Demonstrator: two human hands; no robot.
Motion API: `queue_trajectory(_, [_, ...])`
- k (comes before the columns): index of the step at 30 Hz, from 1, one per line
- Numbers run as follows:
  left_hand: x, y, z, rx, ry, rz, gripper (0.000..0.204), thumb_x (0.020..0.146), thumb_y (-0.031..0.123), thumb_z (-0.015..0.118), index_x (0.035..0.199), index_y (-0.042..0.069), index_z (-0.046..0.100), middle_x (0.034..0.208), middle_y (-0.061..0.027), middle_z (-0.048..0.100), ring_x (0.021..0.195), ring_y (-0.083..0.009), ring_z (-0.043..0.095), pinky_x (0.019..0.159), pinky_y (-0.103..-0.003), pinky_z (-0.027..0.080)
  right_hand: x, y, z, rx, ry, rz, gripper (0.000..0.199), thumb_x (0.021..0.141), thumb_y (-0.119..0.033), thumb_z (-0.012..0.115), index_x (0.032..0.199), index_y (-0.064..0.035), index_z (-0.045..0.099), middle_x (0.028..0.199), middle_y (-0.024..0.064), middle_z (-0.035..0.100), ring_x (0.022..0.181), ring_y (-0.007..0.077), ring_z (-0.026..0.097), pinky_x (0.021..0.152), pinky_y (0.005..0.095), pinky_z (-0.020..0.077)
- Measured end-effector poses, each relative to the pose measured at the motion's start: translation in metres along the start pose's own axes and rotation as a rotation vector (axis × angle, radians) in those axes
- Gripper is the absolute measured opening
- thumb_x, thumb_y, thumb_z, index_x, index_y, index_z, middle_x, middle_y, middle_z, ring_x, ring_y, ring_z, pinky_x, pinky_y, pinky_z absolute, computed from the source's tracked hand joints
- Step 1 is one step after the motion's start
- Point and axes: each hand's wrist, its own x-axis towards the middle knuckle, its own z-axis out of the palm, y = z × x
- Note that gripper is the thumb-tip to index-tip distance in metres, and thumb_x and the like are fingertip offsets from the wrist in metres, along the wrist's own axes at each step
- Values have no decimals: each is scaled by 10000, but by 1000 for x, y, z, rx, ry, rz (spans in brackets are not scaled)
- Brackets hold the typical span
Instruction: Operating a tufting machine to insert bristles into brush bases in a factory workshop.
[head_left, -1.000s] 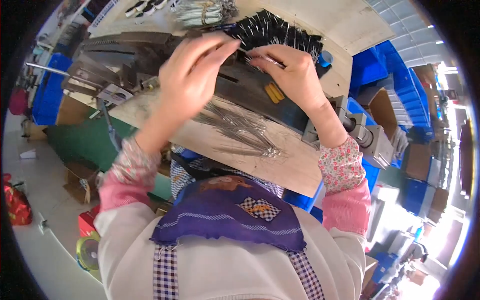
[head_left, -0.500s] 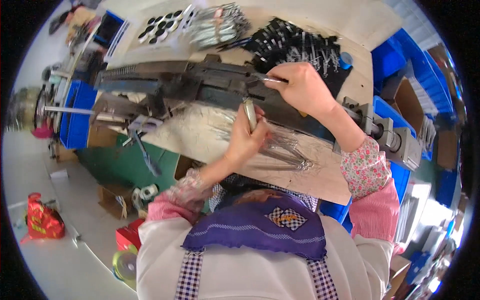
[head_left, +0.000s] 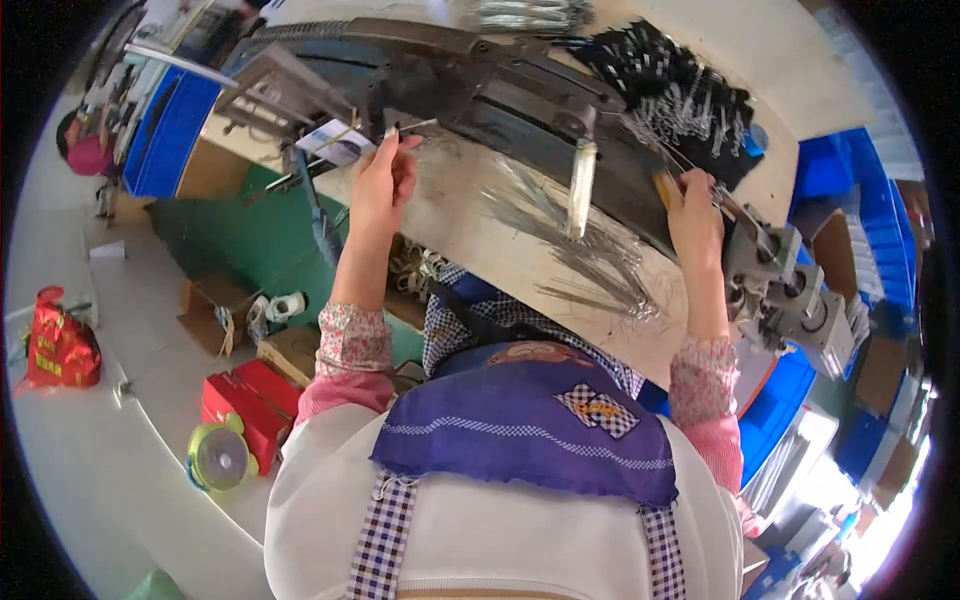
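Note:
My left hand (head_left: 382,180) is stretched out to the left end of the long dark metal machine rail (head_left: 480,85), its fingers pinched on a thin metal rod (head_left: 415,126) at the rail's edge. My right hand (head_left: 694,205) is closed on small metal pieces at the right end of the rail, beside a yellow part (head_left: 664,187). Between the hands, thin metal rods (head_left: 580,255) lie scattered on the pale worktable (head_left: 470,235). A heap of black-tipped metal pieces (head_left: 672,90) lies behind the rail.
A grey machine block (head_left: 795,295) sits at the table's right end. Blue crates (head_left: 870,210) stand at the right, another blue crate (head_left: 170,130) at the left. On the floor are red boxes (head_left: 245,400), a tape roll (head_left: 220,458) and a red bag (head_left: 58,345).
My left hand has swung from the middle of the table out to the rail's left end. My right hand has moved right, along the rail to its right end.

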Motion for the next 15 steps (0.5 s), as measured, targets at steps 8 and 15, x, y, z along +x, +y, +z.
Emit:
queue_trajectory(8, [-31,-22,44,-227,112,208,256,979,277,516,858,53,542,585,62,346,445,-47,264,408,-213,212,-62,-13,-90,335,-179,-154,234,838,-191,694,852,-2,558,782,165,580,708,335,580,622,395,456])
queue_trajectory(15, [-79,17,201,-123,-1061,-198,242,996,254,476,874,54,538,600,54,375,431,-44,294,387,-211,208,-64,-20,-149,466,-138,60,208,834,-152,716,793,-1,580,633,72,574,564,75,510,527,249,417])
